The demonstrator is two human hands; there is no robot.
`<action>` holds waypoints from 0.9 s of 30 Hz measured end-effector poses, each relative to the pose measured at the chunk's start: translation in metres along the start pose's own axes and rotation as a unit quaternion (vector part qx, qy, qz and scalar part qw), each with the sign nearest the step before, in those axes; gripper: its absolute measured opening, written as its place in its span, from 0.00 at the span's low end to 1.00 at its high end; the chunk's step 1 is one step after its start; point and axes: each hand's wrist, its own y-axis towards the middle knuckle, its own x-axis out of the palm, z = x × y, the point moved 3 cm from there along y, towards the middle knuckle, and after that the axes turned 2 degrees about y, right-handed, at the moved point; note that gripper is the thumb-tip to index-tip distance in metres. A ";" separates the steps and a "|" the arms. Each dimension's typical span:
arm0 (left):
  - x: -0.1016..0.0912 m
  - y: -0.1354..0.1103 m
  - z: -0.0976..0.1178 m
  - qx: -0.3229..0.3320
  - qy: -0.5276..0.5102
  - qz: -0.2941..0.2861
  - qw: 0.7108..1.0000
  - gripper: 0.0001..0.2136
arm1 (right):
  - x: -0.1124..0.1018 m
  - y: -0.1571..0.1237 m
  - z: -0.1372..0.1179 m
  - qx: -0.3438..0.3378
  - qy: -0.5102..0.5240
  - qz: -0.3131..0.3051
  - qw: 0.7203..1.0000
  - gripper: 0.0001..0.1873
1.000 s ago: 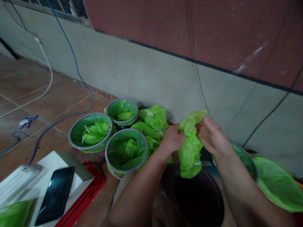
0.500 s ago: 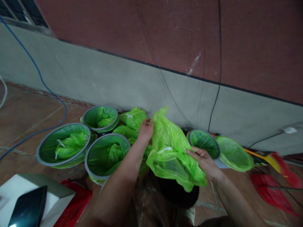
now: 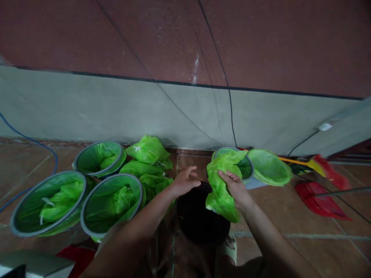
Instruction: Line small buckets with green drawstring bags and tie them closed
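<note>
On the tiled floor (image 3: 269,210) stands a dark bin (image 3: 199,220); above its right side hangs a crumpled green bag (image 3: 215,189), probably light, limp and slippery, best taken by a bunched fold. The right hand (image 3: 236,188) pinches it; the left hand (image 3: 184,183), half open, holds nothing.

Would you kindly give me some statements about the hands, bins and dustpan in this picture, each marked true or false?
1. The right hand holds a crumpled light-green plastic bag. True.
2. The left hand also grips that bag. False: the left hand is apart from it, holding nothing.
3. Three grey-rimmed round bins lined with green plastic stand left of the dark round container. True.
4. The red plastic dustpan lies left of that container. False: the dustpan lies to its right.
</note>
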 end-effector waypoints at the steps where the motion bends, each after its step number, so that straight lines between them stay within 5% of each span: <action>1: 0.009 0.001 0.000 -0.005 0.000 -0.012 1.000 0.28 | -0.003 0.000 0.001 -0.004 0.007 -0.002 1.000 0.19; 6: 0.054 -0.002 0.012 -0.037 -0.091 -0.070 0.993 0.19 | -0.005 -0.004 0.001 -0.038 0.030 -0.027 0.998 0.18; 10: 0.062 0.001 0.014 -0.026 -0.172 -0.047 0.984 0.18 | -0.002 -0.006 -0.002 -0.050 0.016 -0.048 0.997 0.17; 21: -0.007 0.009 0.024 -0.014 -0.253 0.151 0.955 0.15 | -0.051 0.014 -0.026 -0.168 0.021 0.150 0.974 0.13; 27: -0.032 0.009 0.028 0.002 -0.306 0.188 0.933 0.13 | -0.088 0.017 -0.043 -0.185 0.034 0.262 0.947 0.14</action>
